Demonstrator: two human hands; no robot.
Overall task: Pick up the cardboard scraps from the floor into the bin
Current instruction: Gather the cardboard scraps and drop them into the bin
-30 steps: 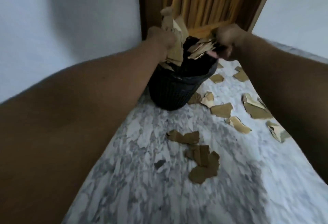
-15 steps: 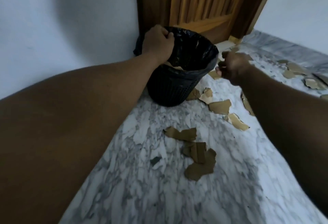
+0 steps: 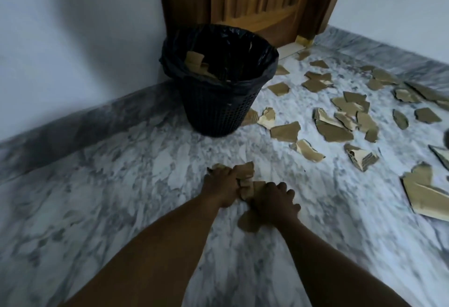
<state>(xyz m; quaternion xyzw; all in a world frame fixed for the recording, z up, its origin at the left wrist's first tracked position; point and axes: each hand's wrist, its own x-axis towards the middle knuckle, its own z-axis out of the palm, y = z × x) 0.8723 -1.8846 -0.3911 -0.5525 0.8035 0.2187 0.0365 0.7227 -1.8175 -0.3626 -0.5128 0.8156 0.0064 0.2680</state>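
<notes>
A black mesh bin [image 3: 220, 112] with a black liner stands by the wall, with cardboard scraps [image 3: 194, 60] inside it. Both my hands are down on the marble floor in front of the bin. My left hand [image 3: 221, 186] is closed around a brown cardboard scrap [image 3: 245, 169]. My right hand [image 3: 273, 201] presses on and grips more cardboard scraps [image 3: 247, 221] lying beside and beneath it. Many loose scraps [image 3: 285, 130] are scattered over the floor to the right of the bin.
A wooden door [image 3: 255, 0] stands behind the bin, with white walls [image 3: 73, 27] on either side. A large cardboard piece [image 3: 422, 192] lies at the right edge. The marble floor [image 3: 109, 185] to the left carries no scraps.
Both hands left the bin's rim and came down to the floor scraps in front of it. The handfuls held over the bin a second ago now lie inside it.
</notes>
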